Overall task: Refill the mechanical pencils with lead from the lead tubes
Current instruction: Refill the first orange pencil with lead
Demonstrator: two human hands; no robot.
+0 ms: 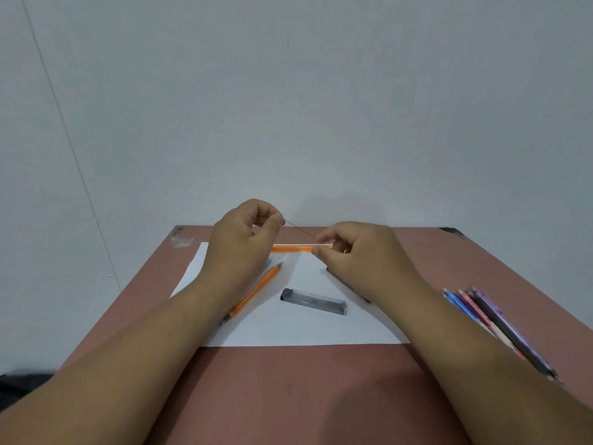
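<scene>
left hand: mid-frame, I pinch thin lead
right hand: just right, grips orange pencil barrel
tip: line lead with barrel opening, feed gently, no bending
lead tube: on white paper, below hands
spare pencils: right edge

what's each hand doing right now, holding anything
Left hand: pinches one end of a thin pencil lead.
Right hand: grips the orange mechanical pencil at its end, beside the lead's other end.

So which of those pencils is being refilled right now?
The orange pencil held level by the right hand; the other orange pencil lies on the paper.
</scene>
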